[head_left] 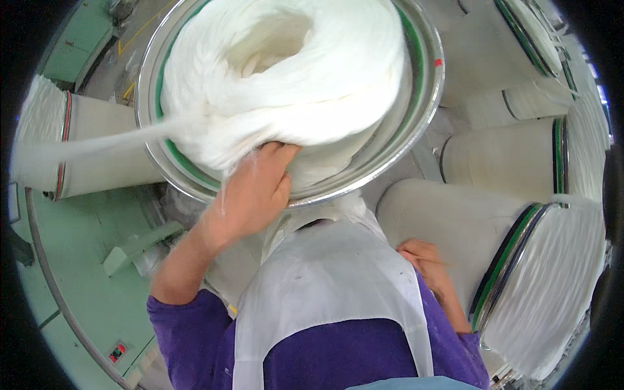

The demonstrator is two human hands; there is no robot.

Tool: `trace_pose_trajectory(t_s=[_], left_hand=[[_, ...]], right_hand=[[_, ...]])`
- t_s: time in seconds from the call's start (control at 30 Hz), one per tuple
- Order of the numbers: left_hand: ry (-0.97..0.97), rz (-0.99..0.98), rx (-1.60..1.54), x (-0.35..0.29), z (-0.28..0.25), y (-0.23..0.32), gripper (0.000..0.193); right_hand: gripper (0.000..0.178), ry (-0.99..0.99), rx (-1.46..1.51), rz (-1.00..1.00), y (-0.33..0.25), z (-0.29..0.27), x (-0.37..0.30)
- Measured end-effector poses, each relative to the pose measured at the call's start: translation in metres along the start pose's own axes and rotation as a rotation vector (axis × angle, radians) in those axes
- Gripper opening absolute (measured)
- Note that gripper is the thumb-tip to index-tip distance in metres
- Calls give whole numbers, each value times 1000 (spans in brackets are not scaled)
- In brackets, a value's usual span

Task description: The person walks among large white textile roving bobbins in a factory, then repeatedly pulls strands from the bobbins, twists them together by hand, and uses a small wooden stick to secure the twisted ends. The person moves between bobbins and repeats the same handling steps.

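Observation:
A thick coil of white fibre sliver (338, 84), with a hole in its middle, fills a large round can (434, 110) with a metal rim and a green band inside. My left hand (257, 185) reaches over the can's near rim, its fingers curled into the near edge of the coil and partly hidden by it. One loose strand of sliver (123, 140) stretches from the coil's left side across to the left. Beside my apron, on the right, my right hand (422, 253) hangs low with bent fingers; whatever they may hold is too small to make out.
Several more sliver-filled cans stand on the right, the closest (448, 240) near my right arm. Another can (104, 140) stands at the left. A green machine panel (84, 253) with a curved grey rail (49, 279) lies to the lower left.

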State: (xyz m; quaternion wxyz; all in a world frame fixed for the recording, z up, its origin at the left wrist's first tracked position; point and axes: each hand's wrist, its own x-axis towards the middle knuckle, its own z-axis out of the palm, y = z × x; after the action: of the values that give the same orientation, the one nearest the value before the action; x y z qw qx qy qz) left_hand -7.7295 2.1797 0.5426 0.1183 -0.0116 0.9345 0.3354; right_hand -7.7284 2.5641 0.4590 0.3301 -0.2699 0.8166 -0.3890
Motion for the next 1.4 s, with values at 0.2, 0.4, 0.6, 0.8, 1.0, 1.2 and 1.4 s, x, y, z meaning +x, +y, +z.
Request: trace_pose_trajectory(t_s=[0.2,0.4,0.6,0.8,1.0,1.2,1.4], left_hand=[[52,-6,-46,-8,-6,0,41],[81,25,-55,-15,-12,-14,41],[86,99,-145,-17,-20,-27,44],[-33,120,-232,0,-37,-60,34],[-174,163,-238,6,-56,-81,41],[-65,181,-418,-30,-88,-86,33],[-522,27,-180,-44,-116,-102,26]], right_hand=[[30,-189,-52,106,17,27,64],[27,-91,18,-96,-91,-51,95],[29,-323,-316,-455,-167,-74,177],[47,-921,-712,-58,-195,29,268],[45,-914,-995,-152,-185,86,302],[40,-459,-555,-179,-198,52,294],[34,-730,-170,52,-224,-29,254]])
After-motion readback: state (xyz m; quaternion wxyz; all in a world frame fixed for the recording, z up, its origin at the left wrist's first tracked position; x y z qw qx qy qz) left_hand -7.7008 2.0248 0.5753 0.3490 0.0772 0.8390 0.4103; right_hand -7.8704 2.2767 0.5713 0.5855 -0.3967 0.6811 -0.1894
